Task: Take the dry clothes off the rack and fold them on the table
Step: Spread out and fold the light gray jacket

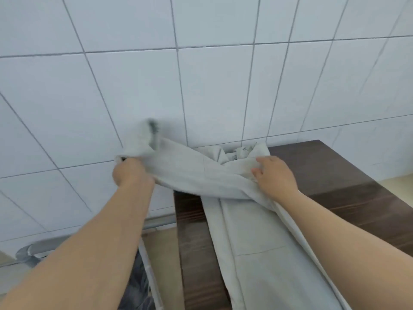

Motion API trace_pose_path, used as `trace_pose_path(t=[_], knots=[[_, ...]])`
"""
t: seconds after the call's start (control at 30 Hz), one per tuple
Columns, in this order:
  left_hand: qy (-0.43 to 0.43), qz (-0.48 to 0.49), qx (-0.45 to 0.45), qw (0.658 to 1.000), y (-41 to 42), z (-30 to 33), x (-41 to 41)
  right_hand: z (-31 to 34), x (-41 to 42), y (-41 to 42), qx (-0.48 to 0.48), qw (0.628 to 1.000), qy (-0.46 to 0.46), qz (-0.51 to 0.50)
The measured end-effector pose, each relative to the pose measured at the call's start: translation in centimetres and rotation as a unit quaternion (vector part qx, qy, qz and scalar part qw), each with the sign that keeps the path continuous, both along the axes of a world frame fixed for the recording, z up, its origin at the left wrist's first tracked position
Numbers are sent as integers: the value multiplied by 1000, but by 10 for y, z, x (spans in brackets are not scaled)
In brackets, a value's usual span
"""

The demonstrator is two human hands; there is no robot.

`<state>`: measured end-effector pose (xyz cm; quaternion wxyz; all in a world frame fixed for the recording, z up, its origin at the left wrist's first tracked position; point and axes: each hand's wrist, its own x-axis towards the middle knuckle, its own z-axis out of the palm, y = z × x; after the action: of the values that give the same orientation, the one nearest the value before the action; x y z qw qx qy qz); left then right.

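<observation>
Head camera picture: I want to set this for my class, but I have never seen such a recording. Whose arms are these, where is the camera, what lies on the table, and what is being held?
There is no machine here. A person wears a camera on the head, looking forward and down, so the two bare arms are their own. There is only this one view.

A pale grey shirt lies lengthwise on the dark wooden table by a tiled wall. The left hand grips one sleeve, lifted out past the table's left edge. The right hand rests on the shirt near the collar, fingers only slightly bent, seemingly pressing it flat.

At lower left, dark cloth hangs on a pale frame, probably the rack.
</observation>
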<state>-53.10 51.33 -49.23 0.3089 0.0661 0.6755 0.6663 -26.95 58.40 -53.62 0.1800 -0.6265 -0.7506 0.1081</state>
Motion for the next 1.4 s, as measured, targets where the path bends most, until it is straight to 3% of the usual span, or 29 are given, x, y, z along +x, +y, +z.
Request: trace_pose_path(t=[0.07, 0.13, 0.17, 0.2, 0.27, 0.33, 0.37, 0.43, 0.5, 0.6, 0.67, 0.73, 0.8, 0.87, 0.97, 1.03, 1.13, 1.23, 1.33, 1.4], knots=[[87, 13, -161, 983, -19, -10, -27, -4, -15, 9, -49, 999, -15, 5], [163, -2, -298, 941, -39, -15, -37, -14, -34, 8, -100, 994, -50, 13], [135, 15, -317, 939, -41, -23, -44, -21, -42, 5, -119, 988, -89, 29], [103, 32, -292, 950, -43, -34, -50, -28, -48, 1, -135, 981, -128, 49], [-129, 150, -84, 977, -53, -34, -44, -33, -52, -5, -144, 973, -165, 68], [-290, 180, 60, 938, -58, -21, -34, -29, -51, -5, -97, 982, -152, 63], [-313, 182, 87, 928, -57, -16, -34, -24, -50, -5, -48, 988, -136, 59], [-275, 151, 83, 946, -52, -4, -36, -14, -53, -5, 49, 992, -87, 73], [-261, 128, 148, 945, -54, 10, -42, -5, -63, -5, 64, 985, -77, 140], [-262, 98, 235, 931, -69, 30, -50, 4, -80, -3, -26, 978, -94, 187], [-274, 99, 273, 917, -83, 34, -54, 10, -89, 3, -70, 968, -155, 183], [-294, 119, 282, 905, -96, 30, -60, 20, -95, 7, -26, 965, -200, 169], [-318, 158, 276, 893, -107, 22, -65, 31, -100, 9, 62, 980, -133, 132], [-338, 208, 259, 880, -117, 10, -68, 35, -104, 8, 129, 991, -26, 34], [-355, 253, 241, 867, -127, -8, -69, 23, -105, 2, 161, 986, -21, -32], [-351, 228, 244, 875, -135, -17, -68, 13, -109, -5, 135, 991, -9, -6], [-326, 176, 233, 899, -141, -22, -67, 11, -124, -23, 149, 985, 84, 32], [-279, 140, 250, 917, -141, -22, -69, 24, -149, -56, 127, 964, 125, 197], [-162, 176, 243, 940, -141, -20, -76, 30, -172, -94, 54, 933, 68, 349], [-43, 188, 205, 960, -146, -17, -85, 26, -180, -109, 61, 927, 58, 365]])
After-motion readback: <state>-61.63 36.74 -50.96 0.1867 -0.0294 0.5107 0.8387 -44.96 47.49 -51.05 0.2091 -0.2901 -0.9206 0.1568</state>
